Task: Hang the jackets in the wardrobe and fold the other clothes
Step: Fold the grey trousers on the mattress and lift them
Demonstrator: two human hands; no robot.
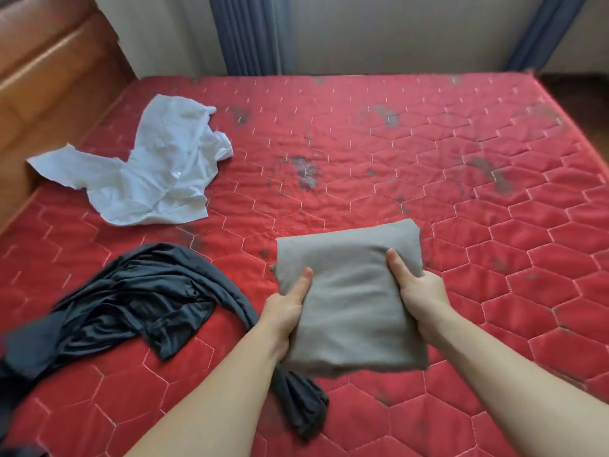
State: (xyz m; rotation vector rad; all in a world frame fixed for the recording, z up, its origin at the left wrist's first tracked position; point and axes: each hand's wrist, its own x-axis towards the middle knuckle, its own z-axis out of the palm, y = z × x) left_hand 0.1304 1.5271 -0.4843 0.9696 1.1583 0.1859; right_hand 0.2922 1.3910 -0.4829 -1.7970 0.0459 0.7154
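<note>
A red quilted mattress filled most of the view, its hexagon stitching marked with dark worn patches. Behind it ran a pale wall with blue curtains, and a brown wooden headboard stood along the mattress's left side.

A dark grey garment lay crumpled on the near left of the mattress, one long strip of it trailing toward the near edge and passing under the left forearm. Farther back on the left, well apart from it, a white shirt lay spread and rumpled — unfolded, one sleeve reaching toward the headboard.

The folded grey-brown garment was a neat thick rectangle near the middle of the near half, held between both hands; whether its far end rested on the mattress could not be told.

The left hand gripped its left edge — thumb laid on top, the other fingers hidden underneath. The right hand gripped the right edge the same way, thumb pressed on the upper surface and fingers curled out of sight below.
</note>
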